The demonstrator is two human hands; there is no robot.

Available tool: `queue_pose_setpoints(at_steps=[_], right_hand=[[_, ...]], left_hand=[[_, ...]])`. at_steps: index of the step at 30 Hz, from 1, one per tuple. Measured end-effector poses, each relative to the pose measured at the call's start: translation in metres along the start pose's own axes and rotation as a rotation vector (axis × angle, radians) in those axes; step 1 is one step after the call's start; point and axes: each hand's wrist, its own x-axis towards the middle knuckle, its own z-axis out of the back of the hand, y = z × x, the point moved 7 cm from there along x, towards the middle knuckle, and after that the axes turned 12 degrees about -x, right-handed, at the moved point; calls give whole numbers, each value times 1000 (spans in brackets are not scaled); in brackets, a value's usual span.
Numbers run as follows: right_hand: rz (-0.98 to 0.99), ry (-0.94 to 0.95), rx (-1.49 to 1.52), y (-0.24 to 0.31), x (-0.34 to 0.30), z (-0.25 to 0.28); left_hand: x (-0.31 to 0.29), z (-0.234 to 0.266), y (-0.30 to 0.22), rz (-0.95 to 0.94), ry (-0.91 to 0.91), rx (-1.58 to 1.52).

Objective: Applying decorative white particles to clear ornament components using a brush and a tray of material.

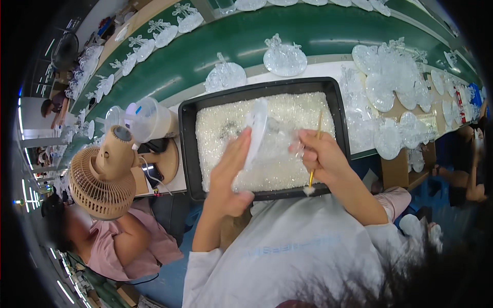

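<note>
Over the glitter-filled tray, a white round-based ornament [258,134] is held tilted on edge, its clear figure pointing toward my right hand and blurred. My left hand [232,167] lies flat against the underside of the base, fingers stretched and thumb apart. The fingertips of my right hand [319,154] pinch the blurred clear part of the ornament. A thin brush [311,177] with a yellow handle is also held in this hand, bristles down near the tray's front rim. Loose white glitter [215,154] covers the bottom of the black tray [188,149].
Beyond the tray, a green conveyor [328,36] carries several similar ornaments [285,57]. More clear ornaments [393,77] crowd the right. Left of the tray are clear plastic tubs [151,120], a phone [152,174] and a beige fan [102,182]. A person in pink [128,241] sits at the left.
</note>
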Motion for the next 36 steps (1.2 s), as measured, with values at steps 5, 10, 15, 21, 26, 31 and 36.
queue_pose_setpoints(at_steps=[5, 10, 15, 21, 26, 31, 36], right_hand=[[180, -27, -381, 43, -9, -15], [341, 28, -714, 100, -26, -60], [361, 101, -784, 131, -29, -93], [565, 211, -494, 145, -37, -76], [1335, -70, -370, 164, -74, -45], [1205, 29, -826, 133, -66, -63], [1246, 62, -848, 119, -46, -75]], left_hand=[[13, 19, 12, 87, -51, 1], [37, -18, 37, 194, 118, -421], [56, -26, 38, 269, -53, -754], [76, -16, 36, 375, -88, -1029], [100, -26, 39, 313, 29, -1265], [103, -24, 43, 303, 7, -1363], [101, -16, 52, 301, -76, -1272]])
